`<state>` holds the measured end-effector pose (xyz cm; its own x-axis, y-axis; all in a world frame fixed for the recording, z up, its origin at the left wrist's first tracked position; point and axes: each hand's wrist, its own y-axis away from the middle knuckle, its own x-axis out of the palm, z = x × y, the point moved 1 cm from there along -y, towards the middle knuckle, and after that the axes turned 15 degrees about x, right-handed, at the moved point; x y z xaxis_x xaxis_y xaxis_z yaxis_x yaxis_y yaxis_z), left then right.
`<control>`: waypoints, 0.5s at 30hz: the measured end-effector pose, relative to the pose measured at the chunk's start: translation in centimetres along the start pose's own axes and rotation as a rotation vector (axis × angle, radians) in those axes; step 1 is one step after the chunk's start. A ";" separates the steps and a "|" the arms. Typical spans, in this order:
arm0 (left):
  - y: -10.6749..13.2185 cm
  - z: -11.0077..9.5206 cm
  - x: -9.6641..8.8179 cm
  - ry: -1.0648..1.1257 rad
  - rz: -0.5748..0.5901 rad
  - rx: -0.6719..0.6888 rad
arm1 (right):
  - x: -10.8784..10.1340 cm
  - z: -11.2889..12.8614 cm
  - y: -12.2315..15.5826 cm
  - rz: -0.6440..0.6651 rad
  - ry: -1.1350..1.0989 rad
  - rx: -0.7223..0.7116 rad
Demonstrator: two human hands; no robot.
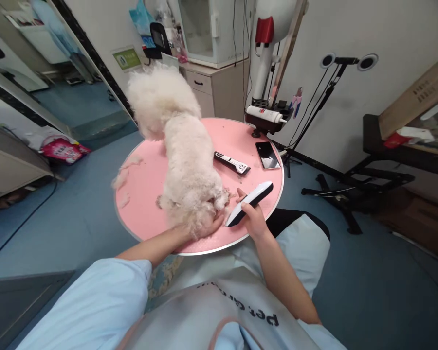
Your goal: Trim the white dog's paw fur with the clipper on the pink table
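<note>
A fluffy white dog (182,146) stands on a round pink grooming table (146,194), facing away from me. My left hand (204,226) reaches under its rear, fingers wrapped round a hind leg and partly buried in fur. My right hand (251,216) grips a white and black clipper (250,201), its head pointing down toward the dog's rear paw.
A second black and white clipper (231,163) and a phone (267,155) lie on the table's right side. Clumps of cut fur (122,177) sit at its left edge. A dryer stand (266,73) and a black tripod (336,146) stand to the right.
</note>
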<state>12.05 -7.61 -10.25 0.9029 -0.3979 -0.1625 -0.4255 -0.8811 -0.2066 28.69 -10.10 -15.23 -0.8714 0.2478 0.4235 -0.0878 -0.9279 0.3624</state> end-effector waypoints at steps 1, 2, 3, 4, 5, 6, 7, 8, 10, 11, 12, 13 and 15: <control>1.1 0.2 -0.1 -0.150 0.095 0.103 | 0.4 -0.3 0.2 0.020 0.006 0.016; 2.4 0.7 -0.4 -0.295 0.204 0.174 | 0.9 -0.7 0.5 0.037 0.011 0.028; 3.8 1.2 -0.9 -0.387 0.281 0.215 | 1.3 -1.1 0.9 0.052 0.015 0.039; 5.2 1.9 -1.8 -0.477 0.322 0.217 | 1.7 -1.6 1.3 0.067 0.020 0.051; 6.9 2.6 -2.9 -0.544 0.376 0.207 | 2.1 -2.0 1.8 0.087 0.025 0.065; 8.5 3.2 -4.3 -0.585 0.397 0.185 | 2.4 -2.4 2.4 0.109 0.030 0.081; 10.2 3.6 -6.0 -0.606 0.409 0.163 | 2.6 -2.7 2.8 0.133 0.032 0.098; 12.0 3.9 -7.8 -0.645 0.370 0.135 | 2.6 -3.0 3.2 0.157 0.028 0.118; 15.0 3.8 -11.9 -0.808 0.207 0.028 | 2.4 -3.2 3.7 0.195 -0.009 0.165; 16.2 3.4 -13.9 -0.926 0.108 -0.060 | 2.2 -3.2 3.8 0.208 -0.037 0.187; 17.0 2.9 -15.7 -1.062 -0.016 -0.165 | 1.9 -3.1 3.8 0.217 -0.063 0.205; 17.3 2.1 -17.1 -1.187 -0.158 -0.267 | 1.6 -3.0 3.7 0.221 -0.084 0.216; 16.0 0.7 -18.6 -1.269 -0.298 -0.370 | 1.0 -2.9 3.7 0.216 -0.112 0.223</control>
<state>-11.60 -14.13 -11.22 0.1929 0.1492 -0.9698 -0.0026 -0.9883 -0.1526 26.08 -14.06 -15.83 -0.7989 0.0925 0.5943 0.2117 -0.8816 0.4218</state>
